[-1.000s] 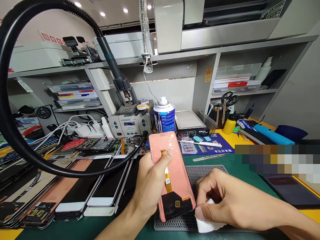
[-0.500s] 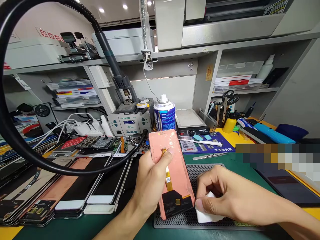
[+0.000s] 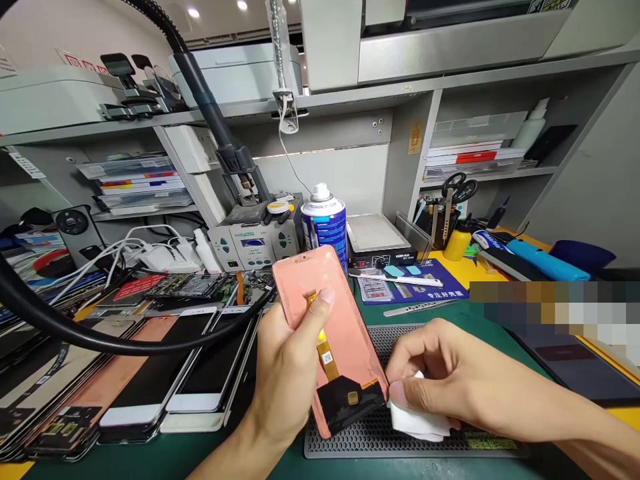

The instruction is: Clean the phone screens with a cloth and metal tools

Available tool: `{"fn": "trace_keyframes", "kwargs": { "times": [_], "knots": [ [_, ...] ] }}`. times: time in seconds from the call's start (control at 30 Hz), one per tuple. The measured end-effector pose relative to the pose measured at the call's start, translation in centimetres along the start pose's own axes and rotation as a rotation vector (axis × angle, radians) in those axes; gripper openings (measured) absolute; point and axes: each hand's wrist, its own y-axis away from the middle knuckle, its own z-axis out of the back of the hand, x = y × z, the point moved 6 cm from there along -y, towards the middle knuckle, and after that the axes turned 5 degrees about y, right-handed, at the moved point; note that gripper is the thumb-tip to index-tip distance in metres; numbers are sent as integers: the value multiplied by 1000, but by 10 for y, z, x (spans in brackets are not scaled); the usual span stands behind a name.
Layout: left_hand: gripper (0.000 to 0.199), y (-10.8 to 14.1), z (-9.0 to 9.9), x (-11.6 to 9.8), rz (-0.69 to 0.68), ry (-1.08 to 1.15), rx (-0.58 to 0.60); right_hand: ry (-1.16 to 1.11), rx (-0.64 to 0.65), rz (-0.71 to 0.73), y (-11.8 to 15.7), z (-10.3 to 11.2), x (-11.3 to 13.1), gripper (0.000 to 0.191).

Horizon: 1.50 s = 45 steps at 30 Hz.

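Note:
My left hand (image 3: 290, 360) is closed around a phone screen (image 3: 345, 327), its pink back turned towards me and its top tilted to the left. The thumb lies over a gold ribbon cable (image 3: 325, 353) on that back. Black film covers the screen's lower end. Between thumb and fingers of my right hand (image 3: 440, 380) is a folded white wipe (image 3: 417, 417), right beside the screen's lower right corner. Whether the wipe touches the edge I cannot tell. Beneath both hands lies a grey perforated mat (image 3: 400, 333).
Several phone screens (image 3: 145, 373) lie in a row at left, under a black hose (image 3: 125, 343). Behind stand a rework station (image 3: 253, 243), a blue spray can (image 3: 324, 227) and a hot plate (image 3: 383, 243). Metal tweezers (image 3: 415, 308) lie beyond the mat; a dark phone (image 3: 555, 367) is at right.
The screen has shifted left and leans further left at its top, with my left hand moving along. My right hand has moved slightly left, still holding the wipe. The view has shifted a little.

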Motion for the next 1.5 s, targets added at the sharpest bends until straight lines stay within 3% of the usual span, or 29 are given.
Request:
{"fn": "trace_keyframes", "kwargs": {
  "times": [0.2,0.87,1.27,1.5],
  "knots": [
    [25,2,1,-1,-44,-19,-48,-89,-35,-51,-7,0,-5,12],
    [31,4,7,1,-89,-175,-113,-78,4,-79,-9,-3,-11,17],
    [23,5,4,-3,-74,-193,-114,-41,-12,-114,-10,-3,-13,23],
    [21,0,5,-4,-61,-84,-106,-194,-10,-123,-9,5,-12,32]
  ]
}}
